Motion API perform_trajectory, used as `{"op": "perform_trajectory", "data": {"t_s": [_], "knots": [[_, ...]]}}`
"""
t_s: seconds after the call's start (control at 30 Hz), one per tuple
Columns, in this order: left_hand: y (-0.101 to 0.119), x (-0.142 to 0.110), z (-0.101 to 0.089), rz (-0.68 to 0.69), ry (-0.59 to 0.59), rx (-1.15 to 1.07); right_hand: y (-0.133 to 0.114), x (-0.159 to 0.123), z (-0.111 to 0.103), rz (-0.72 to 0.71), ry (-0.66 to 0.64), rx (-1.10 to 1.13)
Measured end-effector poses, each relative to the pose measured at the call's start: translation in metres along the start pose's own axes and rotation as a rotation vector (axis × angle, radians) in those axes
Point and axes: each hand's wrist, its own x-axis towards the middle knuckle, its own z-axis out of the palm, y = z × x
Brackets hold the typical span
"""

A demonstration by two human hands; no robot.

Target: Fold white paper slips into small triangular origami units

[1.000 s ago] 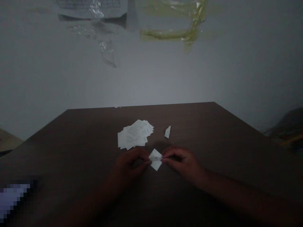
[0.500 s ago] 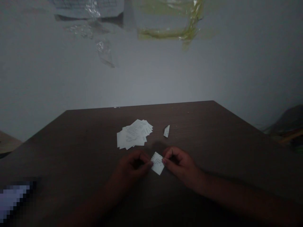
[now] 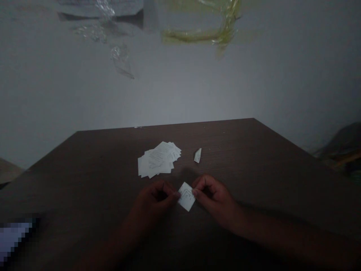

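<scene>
Two hands: the left hand [image 3: 155,199] and the right hand [image 3: 216,201] face each other, both nearer the wearer than the paper pile [image 3: 159,160].
Paper square: the small white sheet [image 3: 187,197] is between the hands, nearer the wearer than the paper pile and to its right; it stands cornerwise, like a diamond, with faint dark marks on its face.
Left grip: pinching the sheet at its left corner, thumb on top.
Right grip: pinching the same sheet by its upper right edge near the right corner, thumb on top; the fingers beneath are hidden on both sides.
Contact: whether the sheet touches the bench [image 3: 98,162] below the paper pile, I cannot tell.
Folded piece: a small narrow paper form [image 3: 197,155] lies just right of the paper pile, apart from it and from the hands.
Pile: many loose printed sheets, fanned and overlapping, serve as the landmark.
Wall: a pale wall [image 3: 186,90] rises beyond the paper pile, with yellowish tape [image 3: 194,37] high on it.
Step in hand: it looks like steadying and lining up the sheet by opposite corners, perhaps around a crease.
Next move: it seems to call for light, even pressure from both thumbs, keeping the corners level so that the thin sheet neither slips nor buckles.
</scene>
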Motion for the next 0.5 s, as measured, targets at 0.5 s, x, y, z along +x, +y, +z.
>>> {"op": "perform_trajectory", "data": {"t_s": [0.5], "knots": [[-0.006,-0.001,0.003,-0.022,-0.024,-0.145,0.003,0.006,0.003,0.051,0.021,0.096]]}}
